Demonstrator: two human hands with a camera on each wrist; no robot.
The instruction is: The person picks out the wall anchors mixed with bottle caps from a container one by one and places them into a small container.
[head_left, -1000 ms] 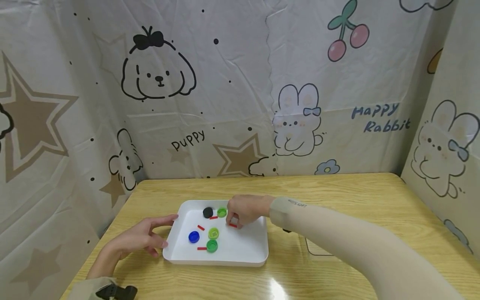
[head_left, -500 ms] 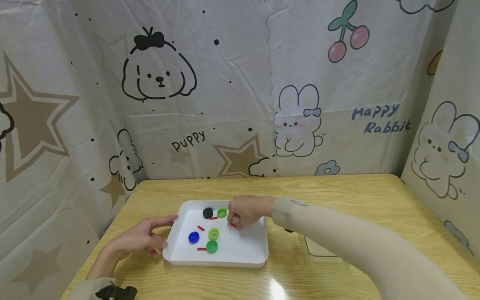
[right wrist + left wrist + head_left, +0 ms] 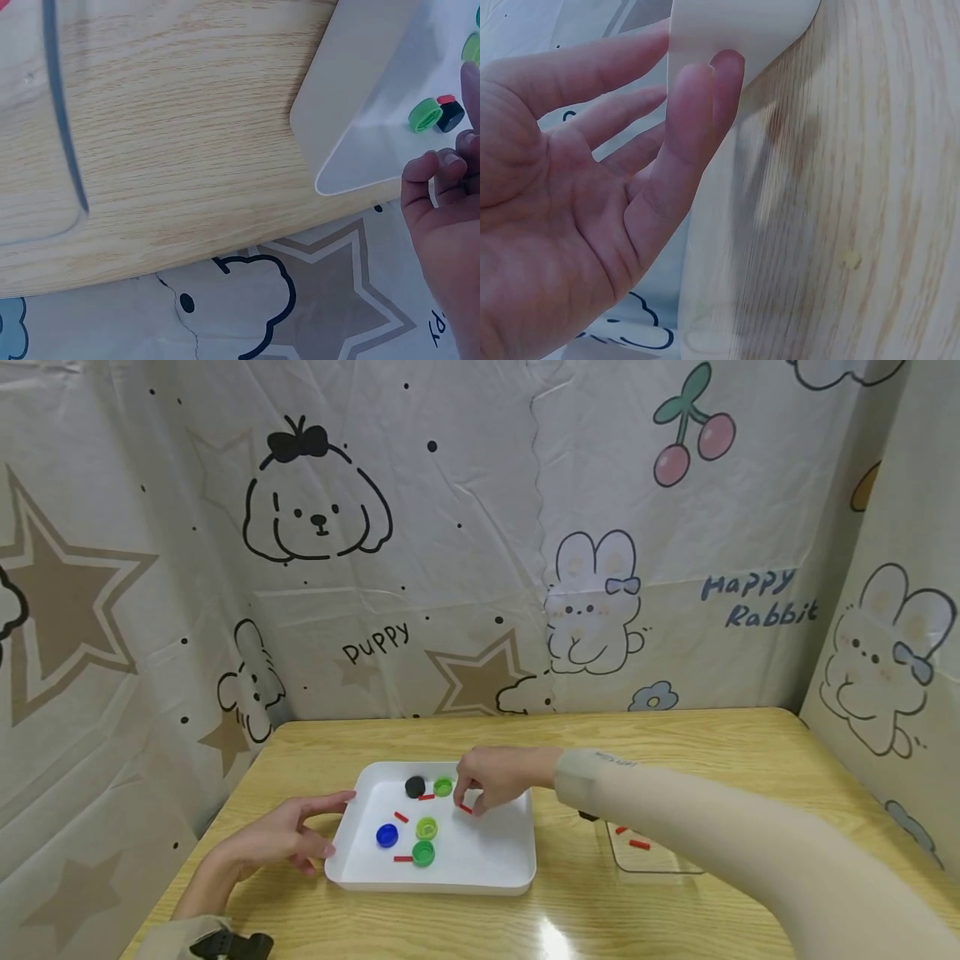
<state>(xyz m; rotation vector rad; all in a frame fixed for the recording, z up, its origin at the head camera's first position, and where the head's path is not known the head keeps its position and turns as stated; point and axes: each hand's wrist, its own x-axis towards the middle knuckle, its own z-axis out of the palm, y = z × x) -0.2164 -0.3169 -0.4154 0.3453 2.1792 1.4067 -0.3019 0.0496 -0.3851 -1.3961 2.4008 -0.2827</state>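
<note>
My right hand (image 3: 495, 775) pinches a short red stick (image 3: 466, 809) between thumb and fingers, over the right part of a white tray (image 3: 502, 860). In the right wrist view, this hand (image 3: 450, 195) has its fingers bent at the tray. My left hand (image 3: 288, 831) rests its fingers against the tray's left side; in the left wrist view those fingers (image 3: 690, 105) touch the outer wall. Inside the tray lie a black bottle cap (image 3: 415, 787), a blue cap (image 3: 387, 836), a green cap (image 3: 423, 853) and two lighter green caps, with several red sticks (image 3: 401, 817) among them.
A clear box (image 3: 652, 871) stands right of the tray, partly hidden under my right forearm, with red sticks (image 3: 639, 844) in it. The wooden table (image 3: 360, 927) meets a printed cloth backdrop (image 3: 465, 568) at the back and sides.
My right hand has lifted slightly and shifted a little right, with the red stick still in its fingers. The forearm's shift uncovers red sticks in the clear box. My left hand stays put.
</note>
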